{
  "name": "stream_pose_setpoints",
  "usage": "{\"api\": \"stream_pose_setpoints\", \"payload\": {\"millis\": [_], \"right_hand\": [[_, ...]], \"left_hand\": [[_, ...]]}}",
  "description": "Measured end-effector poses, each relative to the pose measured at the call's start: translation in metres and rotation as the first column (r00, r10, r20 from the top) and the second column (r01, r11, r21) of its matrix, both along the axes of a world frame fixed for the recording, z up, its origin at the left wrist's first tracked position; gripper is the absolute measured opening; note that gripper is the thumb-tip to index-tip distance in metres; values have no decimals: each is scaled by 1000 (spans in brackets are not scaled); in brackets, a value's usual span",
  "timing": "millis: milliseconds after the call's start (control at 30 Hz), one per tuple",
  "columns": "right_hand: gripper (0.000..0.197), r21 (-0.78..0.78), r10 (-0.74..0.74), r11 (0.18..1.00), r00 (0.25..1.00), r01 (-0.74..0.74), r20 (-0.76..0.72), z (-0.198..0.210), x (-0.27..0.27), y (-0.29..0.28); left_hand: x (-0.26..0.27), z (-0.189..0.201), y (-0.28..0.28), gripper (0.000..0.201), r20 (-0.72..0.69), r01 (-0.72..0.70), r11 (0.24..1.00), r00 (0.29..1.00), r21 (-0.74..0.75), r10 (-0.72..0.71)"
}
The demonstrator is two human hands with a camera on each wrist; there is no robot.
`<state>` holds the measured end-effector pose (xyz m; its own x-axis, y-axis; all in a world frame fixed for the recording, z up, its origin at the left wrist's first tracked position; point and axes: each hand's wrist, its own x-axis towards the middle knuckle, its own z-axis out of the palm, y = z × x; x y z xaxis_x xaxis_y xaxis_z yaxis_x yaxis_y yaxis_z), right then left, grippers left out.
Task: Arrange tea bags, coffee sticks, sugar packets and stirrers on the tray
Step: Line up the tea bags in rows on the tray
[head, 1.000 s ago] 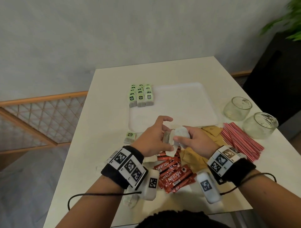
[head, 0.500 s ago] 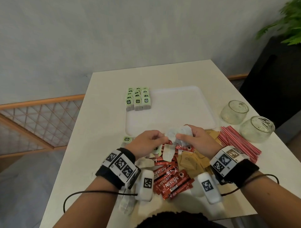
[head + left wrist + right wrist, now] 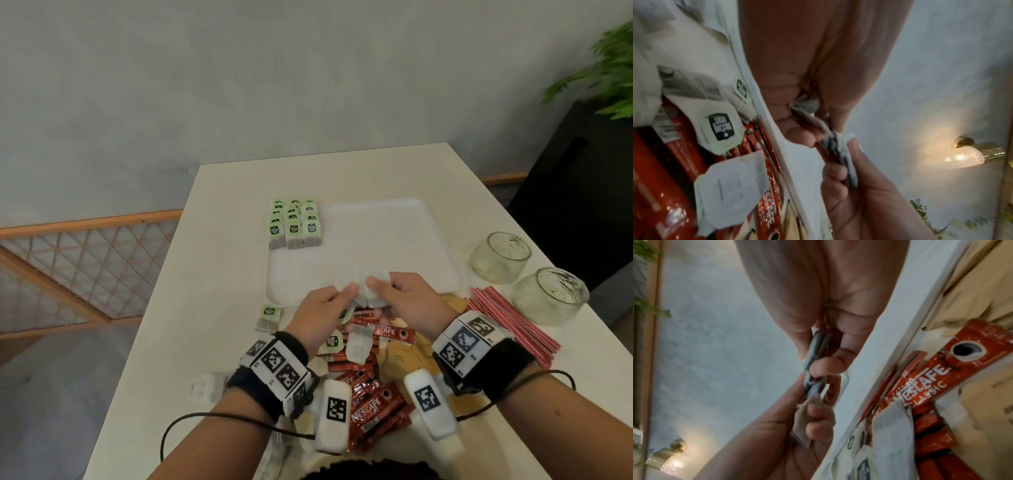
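A white tray [image 3: 376, 240] lies mid-table, with rows of green-tagged tea bags [image 3: 294, 224] standing in its far left corner. Over the tray's near edge, both hands hold a small bunch of white tea bags [image 3: 368, 291]. My left hand [image 3: 346, 293] pinches its left end, and my right hand [image 3: 376, 286] grips the rest. In the left wrist view the left hand's fingers [image 3: 797, 134] pinch a bag [image 3: 807, 105]. In the right wrist view the right hand's thumb and fingers [image 3: 826, 365] clamp the stacked bags [image 3: 816, 347]. Red coffee sticks [image 3: 373, 394] and loose tea bags [image 3: 358, 344] lie under my wrists.
Brown sugar packets [image 3: 404, 356] sit beside the coffee sticks. Red-and-white stirrers [image 3: 513, 318] lie at the right, with two glass jars [image 3: 500, 257] [image 3: 549, 294] behind them. One loose tea bag [image 3: 269, 317] lies left of the tray's near corner. A wooden lattice rail [image 3: 85, 246] stands left of the table.
Both hands have moved forward from above the pile to the tray's near edge with the tea bags. The left hand's fingers, spread a second ago, now pinch the bunch.
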<state>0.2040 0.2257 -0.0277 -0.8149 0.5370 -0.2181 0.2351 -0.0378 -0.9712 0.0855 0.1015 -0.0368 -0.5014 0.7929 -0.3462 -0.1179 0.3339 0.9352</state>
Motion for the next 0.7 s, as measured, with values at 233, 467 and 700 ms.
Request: {"api": "stream_pose_setpoints", "payload": {"millis": [233,467,700], "right_hand": [[50,442,-147,897,958,24,245,-7,-7,11],[55,282,-129,956,976,77,173,-11,-19,-1],[62,-38,11,999,996,-8,92,-10,-23,5]], "left_hand": [[-10,2,7,44,-482,-114,991,874,-67,68],[14,10,21,52,-656,-9,998,753,-66,-37],[4,3,23,39,-670,-37,999,742,12,36]]}}
